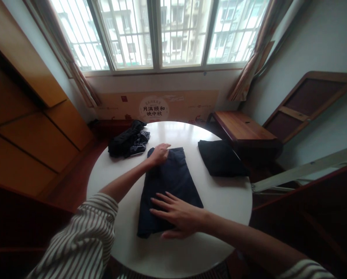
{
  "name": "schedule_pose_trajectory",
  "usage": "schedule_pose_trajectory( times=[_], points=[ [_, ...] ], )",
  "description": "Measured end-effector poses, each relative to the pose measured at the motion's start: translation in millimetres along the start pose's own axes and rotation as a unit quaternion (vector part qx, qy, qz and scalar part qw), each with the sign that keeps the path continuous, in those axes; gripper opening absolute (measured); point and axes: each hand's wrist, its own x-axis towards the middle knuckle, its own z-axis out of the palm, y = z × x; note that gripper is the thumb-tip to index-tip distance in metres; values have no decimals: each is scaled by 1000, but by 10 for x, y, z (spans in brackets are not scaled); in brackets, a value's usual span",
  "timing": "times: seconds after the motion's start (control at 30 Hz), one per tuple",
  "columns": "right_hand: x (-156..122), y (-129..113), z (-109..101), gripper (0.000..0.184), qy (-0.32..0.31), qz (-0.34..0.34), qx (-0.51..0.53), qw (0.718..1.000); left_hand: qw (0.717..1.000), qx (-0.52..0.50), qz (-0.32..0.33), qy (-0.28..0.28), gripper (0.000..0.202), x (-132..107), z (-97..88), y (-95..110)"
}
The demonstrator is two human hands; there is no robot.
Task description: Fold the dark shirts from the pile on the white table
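A dark blue garment (173, 178), folded into a long flat shape, lies in the middle of the round white table (126, 244). Its exact kind cannot be made out. My left hand (160, 154) rests on its far end near the upper left corner, fingers reaching out and partly hidden from view. Across the near end lies my right hand (179, 217), flat and with the fingers spread, its thumb close to the near edge. Neither hand grips the cloth.
A crumpled pile of dark clothes (129, 139) sits at the table's far left. Folded black cloth (221, 158) lies at the right. Beyond the table stand a low wooden table (243, 126) and a printed panel (179, 106) under the window. Orange cabinets (42, 135) flank the left.
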Motion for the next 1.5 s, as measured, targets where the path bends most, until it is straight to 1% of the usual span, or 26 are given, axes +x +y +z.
schedule_pose_trajectory(
  times=[0.07,0.1,0.13,0.17,0.2,0.23,0.3,0.37,0.43,0.5,0.6,0.7,0.83,0.93,1.0,1.03,1.1,1.17,1.2,1.27,1.33,1.37,1.4,1.43,1.47,1.5],
  points=[
    [25,124,-81,49,36,15,46,998,995,-18,-69,66,41,-98,-258,-219],
    [44,254,-164,40,71,53,61,994,989,-43,-115,82,42,-159,-365,-326],
    [71,425,-270,33,119,121,73,983,980,-75,-163,85,45,-220,-446,-423],
    [105,631,-389,30,163,200,71,963,969,-111,-208,77,47,-276,-500,-506],
    [144,857,-511,30,194,294,75,933,954,-152,-249,64,48,-321,-526,-570],
    [187,1089,-626,36,217,397,94,887,940,-190,-279,49,49,-352,-527,-616],
    [269,1517,-807,54,230,476,105,842,925,-234,-299,23,50,-364,-479,-656],
    [337,1839,-903,60,226,513,133,818,912,-271,-308,10,51,-319,-405,-649],
    [386,2040,-927,53,215,529,171,803,897,-311,-315,12,50,-245,-341,-621],
    [413,2147,-917,43,216,529,210,793,880,-357,-311,19,46,-180,-297,-598],
    [396,2207,-901,34,246,505,264,784,856,-423,-294,29,39,-152,-261,-605],
    [317,2207,-898,31,272,472,321,774,828,-482,-286,31,35,-208,-231,-666],
    [220,2156,-870,26,278,442,388,760,794,-534,-289,32,34,-293,-165,-733],
    [211,2106,-889,24,279,432,408,754,785,-549,-284,40,33,-263,-145,-694],
    [228,2080,-999,26,299,421,405,755,784,-554,-272,57,31,-158,-215,-614],
    [237,2069,-1099,27,316,412,399,755,787,-556,-257,74,30,-76,-291,-557],
    [251,2035,-1392,30,361,383,386,758,812,-540,-184,127,31,133,-542,-409],
    [251,1948,-1778,30,424,320,341,776,857,-468,-42,209,32,348,-906,-214],
    [243,1869,-1982,30,463,271,291,792,875,-413,32,252,34,430,-1111,-102],
    [205,1625,-2347,28,530,189,140,815,889,-292,141,323,34,484,-1510,132],
    [115,1283,-2567,26,550,148,-13,822,887,-197,214,360,35,345,-1800,341],
    [45,1096,-2597,25,542,132,-67,827,885,-159,246,363,36,202,-1875,421],
    [-44,914,-2565,23,516,110,-104,843,885,-123,278,353,36,18,-1893,476],
    [-151,749,-2471,20,480,91,-117,864,888,-86,310,329,33,-198,-1851,504],
    [-272,607,-2316,19,432,67,-117,892,889,-52,346,295,28,-433,-1753,506],
    [-402,493,-2107,19,370,31,-113,921,891,-24,380,248,25,-679,-1606,484]
  ],
)
